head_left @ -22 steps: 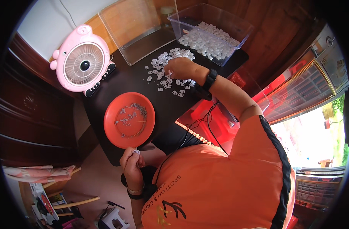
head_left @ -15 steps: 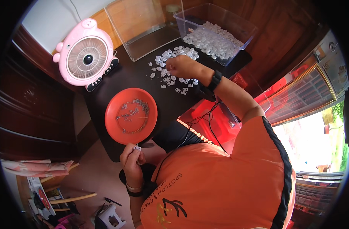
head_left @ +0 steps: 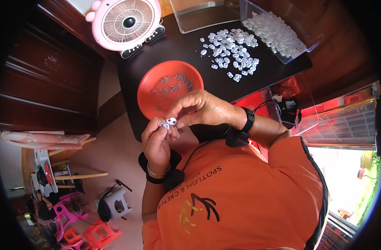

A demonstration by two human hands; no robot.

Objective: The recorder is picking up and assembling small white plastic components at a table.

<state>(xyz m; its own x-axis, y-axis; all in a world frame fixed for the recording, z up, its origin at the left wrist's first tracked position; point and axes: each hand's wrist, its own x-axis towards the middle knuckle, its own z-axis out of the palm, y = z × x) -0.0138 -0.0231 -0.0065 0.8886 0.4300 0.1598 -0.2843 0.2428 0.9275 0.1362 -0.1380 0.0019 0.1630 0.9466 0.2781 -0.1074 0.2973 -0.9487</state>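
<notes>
My right hand (head_left: 209, 110) pinches a small white oval plastic piece with two dark holes (head_left: 171, 121). Right against it, a second small white plastic piece (head_left: 164, 125) is held in the fingertips of my left hand (head_left: 156, 146). Both hands meet in front of my chest, at the near rim of an orange-red round basin (head_left: 146, 98). Thin grey metal pins or screws (head_left: 180, 79) lie scattered inside it; my right hand covers part of its near side. Beyond, to the right, a loose spread of white two-hole pieces (head_left: 236, 52) covers part of the dark table (head_left: 173, 48).
A pink animal-shaped fan (head_left: 99, 29) stands at the far left of the table. At the back right is a clear plastic bin (head_left: 309, 49) of white oval pieces, beside a clear lid or tray (head_left: 184, 30). Stools (head_left: 115, 203) stand on the floor at lower left.
My right hand has come back from the pile of white pieces with one in its fingers and now meets my left hand. The whole view has shifted, so the table appears higher and further right.
</notes>
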